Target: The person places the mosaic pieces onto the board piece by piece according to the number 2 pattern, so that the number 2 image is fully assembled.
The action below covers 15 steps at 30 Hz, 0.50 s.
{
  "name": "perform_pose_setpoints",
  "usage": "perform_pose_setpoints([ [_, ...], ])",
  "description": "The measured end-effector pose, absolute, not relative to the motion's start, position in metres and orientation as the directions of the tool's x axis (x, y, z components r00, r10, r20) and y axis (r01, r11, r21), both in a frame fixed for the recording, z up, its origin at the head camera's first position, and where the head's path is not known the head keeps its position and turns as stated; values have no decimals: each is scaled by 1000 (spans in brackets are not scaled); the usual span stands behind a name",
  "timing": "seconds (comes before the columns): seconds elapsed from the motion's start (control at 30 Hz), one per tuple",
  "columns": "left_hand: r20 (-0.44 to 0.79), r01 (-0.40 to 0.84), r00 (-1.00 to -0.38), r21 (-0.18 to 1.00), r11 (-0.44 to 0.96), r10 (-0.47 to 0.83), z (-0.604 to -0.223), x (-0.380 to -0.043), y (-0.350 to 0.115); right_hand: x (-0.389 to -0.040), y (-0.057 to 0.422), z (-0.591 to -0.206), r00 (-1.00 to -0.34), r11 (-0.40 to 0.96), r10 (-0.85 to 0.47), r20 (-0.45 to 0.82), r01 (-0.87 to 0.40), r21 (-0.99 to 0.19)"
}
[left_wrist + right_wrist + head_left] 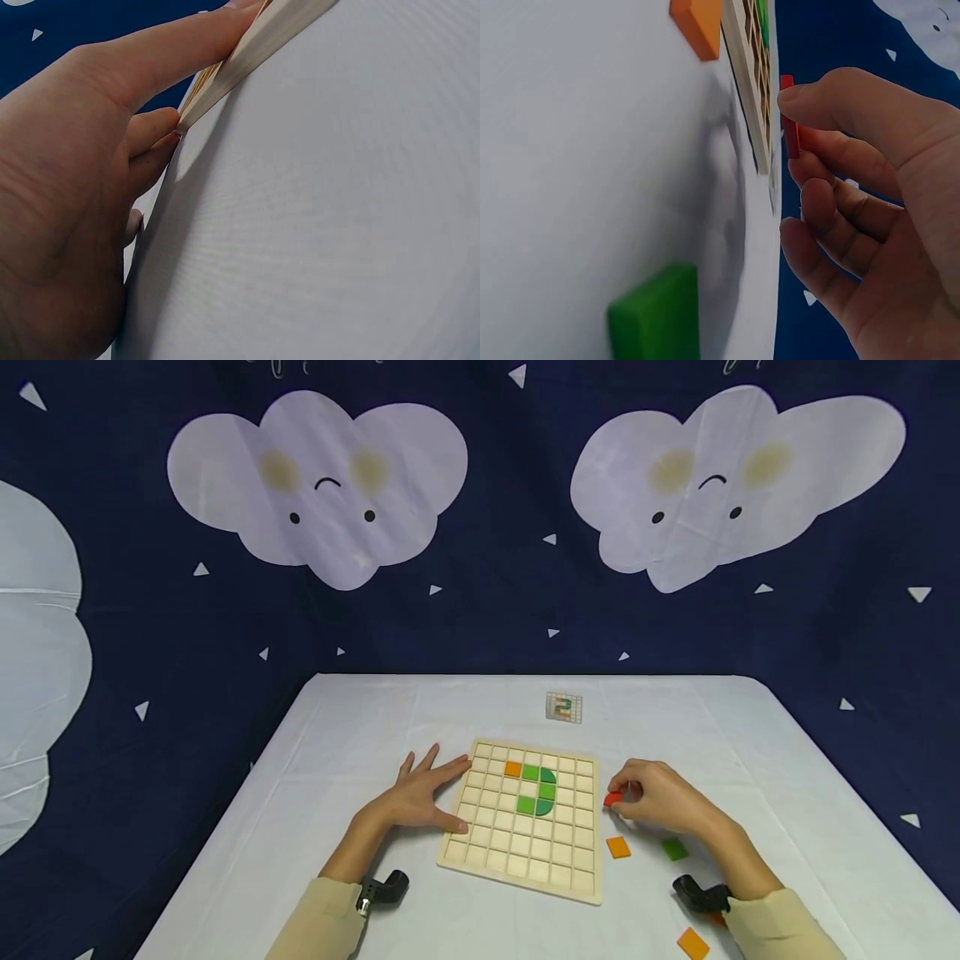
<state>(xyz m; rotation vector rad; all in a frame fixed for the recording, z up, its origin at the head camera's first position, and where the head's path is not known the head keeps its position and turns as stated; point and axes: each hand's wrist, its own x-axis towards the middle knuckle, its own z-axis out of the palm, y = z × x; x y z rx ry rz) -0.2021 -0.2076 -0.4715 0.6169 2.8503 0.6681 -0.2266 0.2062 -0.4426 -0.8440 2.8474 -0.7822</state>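
Note:
A wooden grid board [495, 842] lies on the white table, slightly turned. Orange, light green and dark green tiles sit in several of its cells, among them a green square tile [547, 792] and an orange tile [513, 769]. My left hand [412, 797] spreads its fingers along the board's left edge, thumb and fingertips touching the rim; the left wrist view shows the same contact on the frame [240, 64]. Just off the board's right edge, my right hand [656, 793] pinches a red tile [790, 120] between thumb and fingers, above the table.
Near the right hand lie a loose orange tile [618, 847] and a green tile [675, 849]. Another orange tile [693, 943] is closer to the front, and one more is partly hidden by the right wrist. A small pattern card [564, 707] lies behind the board.

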Motion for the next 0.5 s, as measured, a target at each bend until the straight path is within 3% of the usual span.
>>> perform_pose_setpoints([
  [0.5, -47, 363, -901, 462, 809, 431, -472, -201, -207, -231, 180, -446, -802, 663, -580, 145, -568, -488],
])
